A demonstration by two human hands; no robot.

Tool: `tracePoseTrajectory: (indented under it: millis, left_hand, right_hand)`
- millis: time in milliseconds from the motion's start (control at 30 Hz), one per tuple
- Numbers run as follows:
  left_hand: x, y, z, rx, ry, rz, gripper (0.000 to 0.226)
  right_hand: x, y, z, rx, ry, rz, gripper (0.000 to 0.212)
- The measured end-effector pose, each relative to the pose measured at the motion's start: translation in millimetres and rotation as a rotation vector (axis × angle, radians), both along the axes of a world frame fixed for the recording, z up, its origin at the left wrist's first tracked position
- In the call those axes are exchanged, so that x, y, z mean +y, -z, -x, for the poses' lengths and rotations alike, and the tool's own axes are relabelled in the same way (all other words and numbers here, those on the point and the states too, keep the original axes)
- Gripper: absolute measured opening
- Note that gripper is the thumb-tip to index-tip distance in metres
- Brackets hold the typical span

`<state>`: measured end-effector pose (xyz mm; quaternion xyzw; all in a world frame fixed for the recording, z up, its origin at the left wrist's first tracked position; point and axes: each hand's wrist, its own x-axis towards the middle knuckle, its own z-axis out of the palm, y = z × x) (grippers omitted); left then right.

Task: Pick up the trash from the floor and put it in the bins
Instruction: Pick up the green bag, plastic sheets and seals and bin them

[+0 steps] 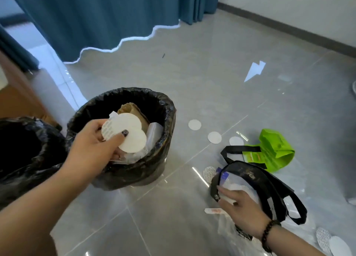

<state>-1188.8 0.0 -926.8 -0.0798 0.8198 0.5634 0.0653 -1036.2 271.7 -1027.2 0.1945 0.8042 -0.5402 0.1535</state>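
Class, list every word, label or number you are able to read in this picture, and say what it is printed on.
None can be read.
Green bag: orange print, too blurred.
Black bag: faint marks, unreadable.
White discs in the left hand: a line pattern only, no readable text.

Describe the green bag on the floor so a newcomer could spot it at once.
Start at the black-lined bin over which the left hand holds white discs. Look right across the grey tiles, past three loose discs, to the crumpled green bag. It is the only bright lime thing, lying behind the black bag.
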Motion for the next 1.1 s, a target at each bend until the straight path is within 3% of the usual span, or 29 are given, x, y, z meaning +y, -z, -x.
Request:
tracePoseTrajectory:
  millis: [133, 267, 333, 400, 500, 600, 667, 733, 867, 967, 1100]
  left_hand:
    - [-34.1, 13.0, 25.6, -0.057, -0.096, -0.017, 0.040]
    - [-50.0, 14.4, 28.8, -0.031, -0.125, -0.029, 0.035]
    - [-50.4, 12.9, 27.9, -0.058, -0.063, -0.030, 0.029]
    - [-44.8, 10.1, 27.2, -0.065, -0.019, 0.015, 0.028]
    - [-39.4, 7.3, 30.6, 0.023, -0.122, 0.072, 0.046]
    - [-35.7, 0.9, 29.3, 0.083, -0.199, 0.090, 0.045]
    - [-26.5, -6.0, 25.0, 0.122, -0.182, 0.067, 0.037]
    - [-11.5, -16.5, 18.7, 0.138, -0.083, -0.026, 0.027]
    - [19.3, -34.9, -3.3, 0.107, 0.276, -0.209, 0.019]
    - [37.2, -45.1, -14.9, 0.058, 0.492, -0.276, 0.036]
    - [46.5, -60.9, -15.4, -0.033, 0.447, -0.462, 0.042]
  right_hand:
    - [1.3, 14.9, 7.2, -0.074, -0.118, 0.034, 0.019]
    - [-6.6, 18.5, 28.2, -0.090, -0.362, -0.413, 0.029]
    - [-12.2, 17.5, 34.0, -0.100, -0.597, -0.740, 0.058]
    - [-14.4, 31.5, 35.3, -0.170, -0.799, -0.894, 0.078]
    - [-23.8, 24.4, 43.5, -0.227, -0.883, -0.945, 0.061]
    - [-33.0, -16.9, 66.8, 0.039, -0.711, -1.065, 0.012]
    - [-38.2, -53.1, 72.4, 0.069, -0.591, -0.950, 0.015]
    - [-44.7, -100.4, 76.6, 0.030, -0.313, -0.782, 0.015]
    - [-59.7, -182.9, 84.1, 0.145, 0.313, -0.192, 0.017]
    - [-75.7, -225.9, 81.3, 0.192, 0.468, -0.022, 0.022]
    - [-91.9, -251.2, 68.7, 0.247, 0.554, 0.107, 0.032]
